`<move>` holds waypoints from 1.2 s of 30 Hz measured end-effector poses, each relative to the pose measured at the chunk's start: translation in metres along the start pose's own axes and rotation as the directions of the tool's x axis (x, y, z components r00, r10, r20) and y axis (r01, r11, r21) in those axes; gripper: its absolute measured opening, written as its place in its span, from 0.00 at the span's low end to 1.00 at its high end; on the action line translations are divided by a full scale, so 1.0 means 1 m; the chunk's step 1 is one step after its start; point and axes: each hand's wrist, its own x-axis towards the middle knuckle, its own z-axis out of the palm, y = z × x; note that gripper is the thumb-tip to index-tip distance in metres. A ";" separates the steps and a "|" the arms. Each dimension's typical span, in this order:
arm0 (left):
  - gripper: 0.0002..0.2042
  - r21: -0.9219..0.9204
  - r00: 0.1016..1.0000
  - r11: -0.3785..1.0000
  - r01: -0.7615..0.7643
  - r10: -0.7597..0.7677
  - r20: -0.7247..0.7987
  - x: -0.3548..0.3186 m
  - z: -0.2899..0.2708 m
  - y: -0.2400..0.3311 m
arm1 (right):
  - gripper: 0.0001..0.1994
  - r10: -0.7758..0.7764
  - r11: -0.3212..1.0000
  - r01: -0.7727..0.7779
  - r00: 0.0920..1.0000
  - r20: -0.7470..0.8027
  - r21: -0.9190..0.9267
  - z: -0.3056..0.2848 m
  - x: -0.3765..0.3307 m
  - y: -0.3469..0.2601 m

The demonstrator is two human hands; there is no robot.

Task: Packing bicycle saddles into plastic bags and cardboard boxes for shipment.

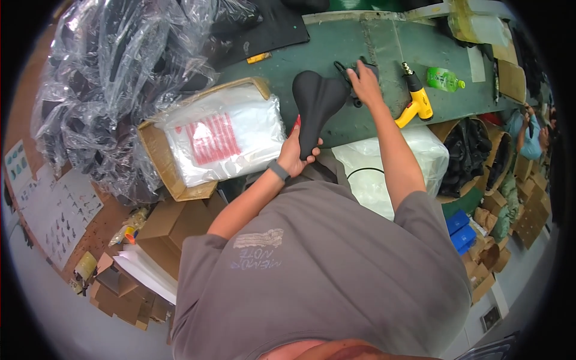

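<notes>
A black bicycle saddle is in my left hand, its narrow nose gripped between thumb and fingers, its wide end pointing away from me over the green table. A slim red object shows beside the thumb; its kind I cannot make out. My right hand is stretched out over the table to the right of the saddle, thumb and index finger apart. It is at some small black parts, partly hidden by the hand. To the right of that hand lies a yellow heat gun.
A carton with plastic-wrapped packs stands left of the saddle. Clear-wrapped goods are heaped beyond it. A green bottle lies past the heat gun. A white plastic-covered bundle and a box of black items are at right.
</notes>
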 end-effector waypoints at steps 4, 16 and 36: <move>0.32 0.061 0.963 0.962 -0.268 0.267 0.024 -0.068 0.033 0.017 | 0.37 0.276 0.215 -0.637 0.767 0.579 0.741 -0.039 -0.085 -0.109; 0.62 0.657 0.191 -0.734 -0.173 0.629 0.754 -0.215 0.140 0.111 | 0.29 -0.522 -0.285 -0.705 0.682 0.512 0.649 -0.135 -0.188 -0.223; 0.16 0.885 0.239 -0.245 -0.396 0.903 0.357 -0.135 -0.015 0.174 | 0.51 -0.334 0.226 -0.407 0.821 0.463 0.885 -0.212 -0.284 -0.334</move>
